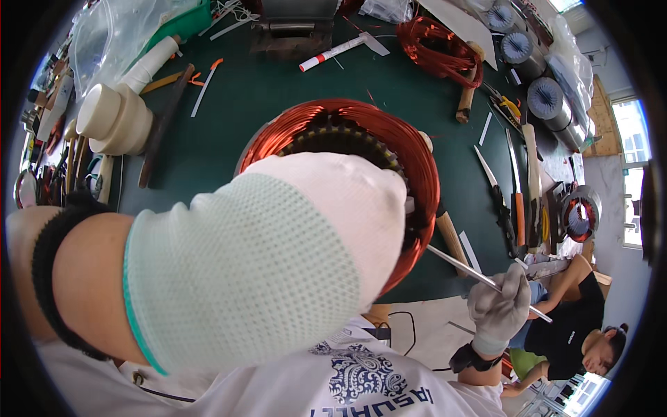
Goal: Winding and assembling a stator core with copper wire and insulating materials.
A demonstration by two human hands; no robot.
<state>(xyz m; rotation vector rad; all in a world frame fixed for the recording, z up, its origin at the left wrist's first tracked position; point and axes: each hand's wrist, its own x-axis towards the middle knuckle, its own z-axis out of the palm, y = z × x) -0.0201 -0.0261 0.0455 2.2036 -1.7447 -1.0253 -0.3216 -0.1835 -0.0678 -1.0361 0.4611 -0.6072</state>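
In front of me stands a motor stator wound with a thick ring of copper wire (417, 174); dark slots show along its inner far side. My left hand (326, 208), in a white and pale green glove, reaches over the near side of the winding. Its fingers are hidden behind the back of the hand and the cuff. Off to the right, my right hand (499, 306), in a greyish white glove, is closed around a thin metal rod (458, 267). The rod slants from the winding's right edge down past the hand.
A wooden-handled hammer (467, 97), scissors (497, 191) and a coil of copper wire (438, 52) lie to the right on the green table (229, 153). Cream plastic parts (114, 118) and a dark bar (163, 128) are left. Another person (566, 323) sits at right.
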